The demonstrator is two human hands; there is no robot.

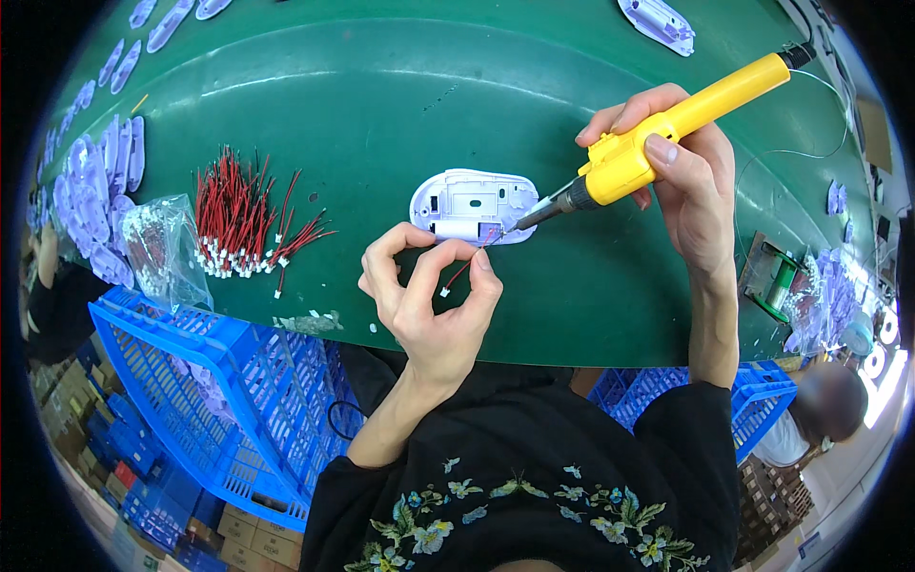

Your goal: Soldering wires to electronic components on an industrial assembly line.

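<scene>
Two hands soldering a lead at a white oval plastic housing (474,205) on a green curved worktable (315,114).

The left hand (429,291), palm toward the camera, pinches one thin red wire with a white connector (457,276) between thumb and forefinger against the housing's near edge. The right hand (681,186) is wrapped around one yellow-handled soldering iron (658,133), its tip at the housing's right side. One loose heap of red wires (243,224) lies left; one blue plastic crate (229,381) stands below.

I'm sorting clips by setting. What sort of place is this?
Most likely an electronics assembly line in a factory. The right hand holds a yellow soldering iron to a white plastic shell on a green workbench, beside a pile of red wires and blue crates.
</scene>
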